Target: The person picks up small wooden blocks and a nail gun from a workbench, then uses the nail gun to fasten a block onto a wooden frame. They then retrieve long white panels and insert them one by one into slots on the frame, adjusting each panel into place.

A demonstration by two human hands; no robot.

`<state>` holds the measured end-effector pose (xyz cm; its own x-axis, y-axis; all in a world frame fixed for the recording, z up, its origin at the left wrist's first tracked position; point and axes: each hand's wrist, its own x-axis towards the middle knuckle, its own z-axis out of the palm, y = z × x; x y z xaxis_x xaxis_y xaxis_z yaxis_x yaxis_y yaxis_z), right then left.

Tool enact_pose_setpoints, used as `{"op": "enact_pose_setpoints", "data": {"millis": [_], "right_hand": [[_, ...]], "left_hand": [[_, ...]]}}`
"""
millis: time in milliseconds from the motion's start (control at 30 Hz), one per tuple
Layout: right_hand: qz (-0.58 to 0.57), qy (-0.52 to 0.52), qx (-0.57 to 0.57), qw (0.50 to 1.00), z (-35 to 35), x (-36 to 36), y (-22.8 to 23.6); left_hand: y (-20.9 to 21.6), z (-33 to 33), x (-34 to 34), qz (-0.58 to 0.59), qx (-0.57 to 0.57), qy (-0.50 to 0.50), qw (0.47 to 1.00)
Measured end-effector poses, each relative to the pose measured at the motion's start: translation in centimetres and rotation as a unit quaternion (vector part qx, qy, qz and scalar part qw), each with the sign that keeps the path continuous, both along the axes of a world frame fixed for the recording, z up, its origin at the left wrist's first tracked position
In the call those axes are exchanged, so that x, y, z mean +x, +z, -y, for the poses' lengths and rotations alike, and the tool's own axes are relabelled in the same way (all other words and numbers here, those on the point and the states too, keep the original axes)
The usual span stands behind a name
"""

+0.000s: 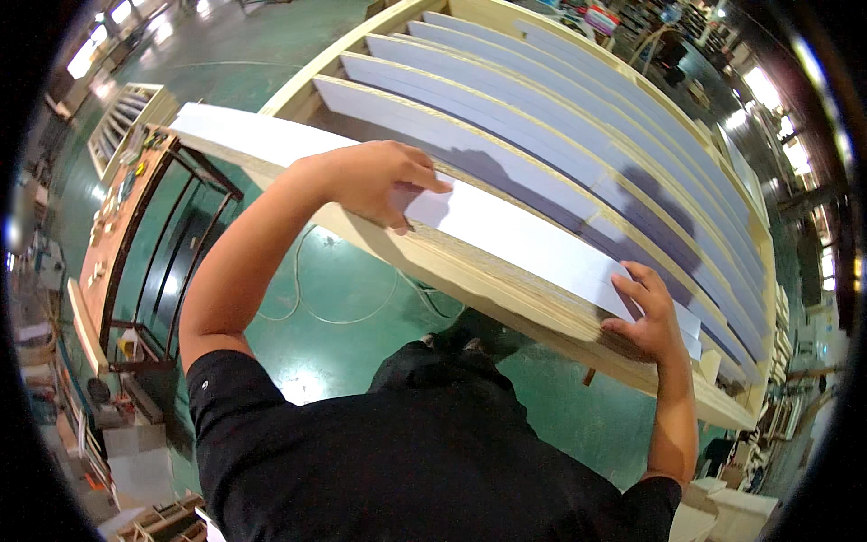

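Note:
A long white-faced board [519,237] with a raw, speckled edge lies along the near side of a big pale wooden frame [506,287]. Its left end sticks out past the frame's near left corner. My left hand [384,185] grips the board left of its middle, fingers on the white face and thumb at the near edge. Toward the right end, my right hand [646,316] holds the same board between fingers and thumb. Behind it, several white-faced slats [470,126] stand on edge, roughly parallel, inside the frame.
A workbench [117,226] with dark metal legs and small wooden blocks stands at the left. Beyond it is a smaller slatted frame [126,122]. A pale cable [348,318] loops over the green floor [316,357] below the frame. Wood pieces [158,524] lie at the lower left.

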<state>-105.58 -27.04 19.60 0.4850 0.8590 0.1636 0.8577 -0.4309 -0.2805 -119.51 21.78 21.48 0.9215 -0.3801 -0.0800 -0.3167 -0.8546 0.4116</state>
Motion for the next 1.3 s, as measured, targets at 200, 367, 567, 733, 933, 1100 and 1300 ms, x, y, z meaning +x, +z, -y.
{"op": "enact_pose_setpoints", "data": {"millis": [200, 367, 567, 733, 933, 1100, 1300], "right_hand": [[-0.008, -0.005, 0.023, 1.0, -0.1, -0.2, 1.0], [0.066, 0.013, 0.058, 0.996, -0.5, -0.3, 2.0], [0.071, -0.007, 0.083, 0.994, -1.2, -0.5, 1.7], [0.063, -0.045, 0.036, 0.996, -1.1, -0.8, 2.0], [0.047, -0.102, 0.0, 0.994, -0.3, -1.2, 2.5], [0.028, -0.063, 0.042, 0.997, 0.9, 0.1, 1.5], [0.1, -0.089, -0.14, 0.981, 0.1, 0.6, 3.9]], "left_hand": [[0.8, 0.4, -0.6, 0.053, 0.02, -0.002, 0.998], [-0.1, 0.1, -2.2, 0.136, 0.001, 0.031, 0.99], [-0.1, 1.7, -2.1, 0.16, -0.041, 0.097, 0.982], [1.5, 1.3, -1.8, 0.084, -0.003, 0.15, 0.985], [1.6, 0.7, -1.7, 0.101, 0.019, 0.132, 0.986], [1.0, 0.7, -1.3, 0.123, 0.067, 0.132, 0.981], [0.3, 0.7, -1.2, 0.087, -0.065, 0.136, 0.985]]}}
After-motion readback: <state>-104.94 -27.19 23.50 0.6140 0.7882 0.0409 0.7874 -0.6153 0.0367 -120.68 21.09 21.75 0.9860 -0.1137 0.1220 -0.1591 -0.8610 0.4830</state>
